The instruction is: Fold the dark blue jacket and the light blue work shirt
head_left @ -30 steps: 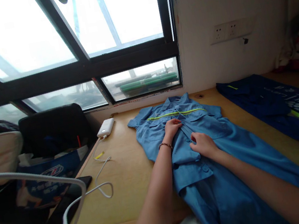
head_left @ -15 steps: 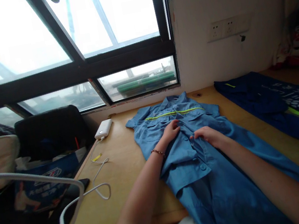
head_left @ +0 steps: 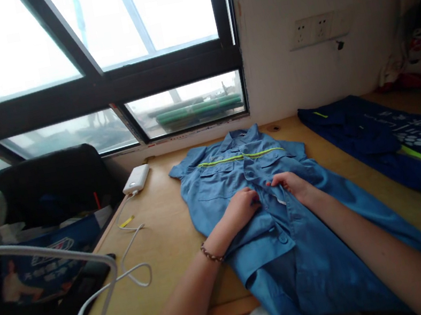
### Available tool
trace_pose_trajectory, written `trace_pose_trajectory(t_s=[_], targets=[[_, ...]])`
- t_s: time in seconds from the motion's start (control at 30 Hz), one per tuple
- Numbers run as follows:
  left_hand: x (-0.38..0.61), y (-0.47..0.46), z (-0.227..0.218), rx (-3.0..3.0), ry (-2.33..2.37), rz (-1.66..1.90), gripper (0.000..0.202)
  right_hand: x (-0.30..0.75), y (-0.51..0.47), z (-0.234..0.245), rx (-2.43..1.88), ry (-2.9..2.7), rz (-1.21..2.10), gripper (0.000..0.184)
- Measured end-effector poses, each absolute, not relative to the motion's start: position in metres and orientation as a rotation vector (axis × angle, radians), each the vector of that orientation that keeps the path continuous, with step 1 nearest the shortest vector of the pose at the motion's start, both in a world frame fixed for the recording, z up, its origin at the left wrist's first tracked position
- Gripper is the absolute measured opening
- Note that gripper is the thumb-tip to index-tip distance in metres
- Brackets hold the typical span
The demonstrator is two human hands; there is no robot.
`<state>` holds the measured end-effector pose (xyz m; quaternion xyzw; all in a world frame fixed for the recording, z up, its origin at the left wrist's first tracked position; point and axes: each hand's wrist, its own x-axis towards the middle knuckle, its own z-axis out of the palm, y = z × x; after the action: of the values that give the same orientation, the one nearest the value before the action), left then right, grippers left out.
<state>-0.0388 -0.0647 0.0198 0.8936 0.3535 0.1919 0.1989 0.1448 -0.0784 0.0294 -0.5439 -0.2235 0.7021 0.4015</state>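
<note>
A light blue work shirt (head_left: 215, 184) with a yellow-green chest stripe lies front up, its collar toward the window and its lower part toward me. Its front is partly open along the button placket, and a button shows near the hem. My left hand (head_left: 242, 207) has its fingers curled at the left front edge, closed on the cloth there; the fingertips are partly hidden. My right hand (head_left: 294, 186) pinches the opposite front edge and holds it slightly raised and apart from the left one.
The shirt rests on a wooden table (head_left: 166, 230). Left of it are a white power bank (head_left: 137, 179) and a white cable (head_left: 133, 274). A dark blue garment (head_left: 379, 144) lies at the right. Bags and a black chair back (head_left: 55, 179) stand beyond the left edge.
My left hand has moved down the placket toward me, and its fingers have curled in. My right hand has lifted the right front edge, widening the gap. The view has shifted slightly right.
</note>
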Motion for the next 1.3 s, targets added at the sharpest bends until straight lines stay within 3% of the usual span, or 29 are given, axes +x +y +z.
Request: trace_pose_trajectory(t_s=[0.2,0.53,0.73,1.0,1.3], targets=[[-0.039,-0.06,0.011,2.285,1.044,0.597,0.008,0.139,-0.086,0.029,-1.301,-0.845,1.79,0.012],[-0.032,-0.063,0.015,1.195,0.888,0.619,0.024,0.154,-0.094,0.043,-1.149,-1.206,1.894,0.014],[-0.029,-0.067,0.014,1.138,0.841,0.704,0.02,0.155,-0.095,0.045,-1.19,-1.327,1.832,0.026],[-0.027,-0.067,0.012,1.144,0.822,0.767,0.025,0.151,-0.093,0.039,-1.308,-1.415,1.57,0.028],[-0.026,-0.07,0.016,1.156,0.81,0.746,0.027,0.154,-0.093,0.039,-1.288,-1.453,1.52,0.034]])
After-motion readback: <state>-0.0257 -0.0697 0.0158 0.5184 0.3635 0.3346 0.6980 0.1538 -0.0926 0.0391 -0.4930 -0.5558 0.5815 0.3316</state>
